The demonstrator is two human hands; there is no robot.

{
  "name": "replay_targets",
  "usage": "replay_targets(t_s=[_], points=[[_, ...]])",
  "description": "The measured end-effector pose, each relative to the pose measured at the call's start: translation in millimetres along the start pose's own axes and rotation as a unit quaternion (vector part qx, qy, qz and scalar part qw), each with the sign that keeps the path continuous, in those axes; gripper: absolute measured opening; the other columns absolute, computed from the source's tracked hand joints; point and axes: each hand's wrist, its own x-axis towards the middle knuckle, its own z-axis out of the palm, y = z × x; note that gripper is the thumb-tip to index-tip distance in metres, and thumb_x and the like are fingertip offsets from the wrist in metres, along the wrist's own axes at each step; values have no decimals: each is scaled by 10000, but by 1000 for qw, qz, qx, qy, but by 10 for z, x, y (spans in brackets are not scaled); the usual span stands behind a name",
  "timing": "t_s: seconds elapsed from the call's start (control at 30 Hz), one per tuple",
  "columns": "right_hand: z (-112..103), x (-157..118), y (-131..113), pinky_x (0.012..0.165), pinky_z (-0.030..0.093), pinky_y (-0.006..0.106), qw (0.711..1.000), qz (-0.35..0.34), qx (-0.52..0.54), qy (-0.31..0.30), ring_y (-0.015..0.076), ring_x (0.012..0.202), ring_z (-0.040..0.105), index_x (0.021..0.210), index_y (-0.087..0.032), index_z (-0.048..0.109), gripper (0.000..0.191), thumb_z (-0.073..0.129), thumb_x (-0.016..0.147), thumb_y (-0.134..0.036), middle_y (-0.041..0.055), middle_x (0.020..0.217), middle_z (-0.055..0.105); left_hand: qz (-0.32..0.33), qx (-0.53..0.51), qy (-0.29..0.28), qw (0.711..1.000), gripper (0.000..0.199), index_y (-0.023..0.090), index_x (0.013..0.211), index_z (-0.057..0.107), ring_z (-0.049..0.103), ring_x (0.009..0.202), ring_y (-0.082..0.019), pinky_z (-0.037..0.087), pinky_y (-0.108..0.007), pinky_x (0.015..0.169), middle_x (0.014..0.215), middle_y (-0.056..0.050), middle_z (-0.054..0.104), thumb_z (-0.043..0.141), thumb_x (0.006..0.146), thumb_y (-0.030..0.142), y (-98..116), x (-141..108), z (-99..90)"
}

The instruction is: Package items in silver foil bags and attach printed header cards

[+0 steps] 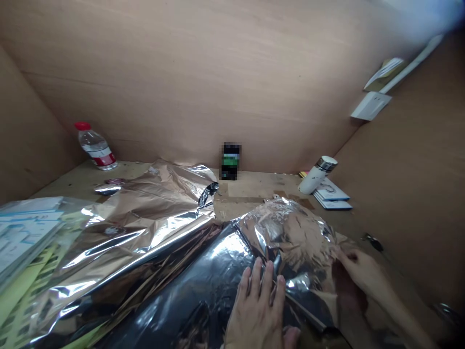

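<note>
A large crumpled sheet of silver foil (145, 242) covers the front and left of the wooden tabletop, its surface folded and highly reflective. My left hand (257, 310) lies flat on the dark, shiny front of the sheet, fingers spread, holding nothing. My right hand (359, 271) sits at the sheet's right edge, its fingertips touching a raised, wrinkled mound of foil (283, 237). Whether those fingers pinch the foil, I cannot tell.
Printed papers (25, 232) lie at the left. Along the back stand a water bottle with a red cap (96, 146), a blurred black object (230, 161) and a white thermos (316, 175) beside booklets (332, 198). Brown walls enclose the table, with a white wall socket (370, 105).
</note>
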Motion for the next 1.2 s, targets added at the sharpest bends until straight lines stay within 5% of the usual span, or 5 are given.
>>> replay_targets(t_s=[0.43, 0.7, 0.83, 0.97, 1.2], points=[[-298, -280, -1008, 520, 390, 271, 947, 46, 318, 21, 169, 563, 531, 726, -185, 626, 273, 685, 699, -450, 2, 604, 612, -55, -41, -42, 997, 763, 234, 1605, 377, 75, 1592, -394, 135, -646, 1269, 1722, -141, 197, 418, 992, 685, 131, 17, -173], [-611, -1382, -2346, 1103, 466, 463, 820, -544, 165, 62, 273, 1336, 557, 1121, -199, 630, 214, 480, 985, -132, 141, 1381, 632, -24, -14, -48, 998, 589, 232, 1470, 561, 489, 1421, -369, 385, -557, 1193, 1562, -119, 524, 699, 915, 372, 280, -178, -1138], [-199, -1881, -2580, 1172, 387, 542, 772, -633, 55, -22, 310, 1442, 447, 1277, -192, 620, 273, 537, 1024, -254, 147, 1436, 595, -34, -39, 16, 999, 313, 263, 955, 750, 738, 851, -199, 599, -337, 835, 985, -17, 789, 458, 1053, 321, 193, -831, -1855], [3, -2159, -2602, 1203, 312, 555, 757, -643, 49, -106, 299, 1466, 401, 1338, -263, 596, 386, 585, 1008, -461, 108, 1539, 518, -59, 38, 65, 995, 439, 229, 1407, 625, 608, 1320, -281, 510, -446, 1092, 1454, -91, 637, 417, 1066, 410, -168, -1152, -1675], [-315, -1813, -2201, 987, 418, 514, 971, -229, 63, -37, 364, 1120, 603, 1087, -164, 683, 460, 470, 1023, -567, 201, 1165, 680, -151, 123, -97, 976, 662, 294, 1586, 423, 264, 1558, -366, 288, -614, 1232, 1678, -37, 284, 516, 988, 562, -614, -1341, -1003]])
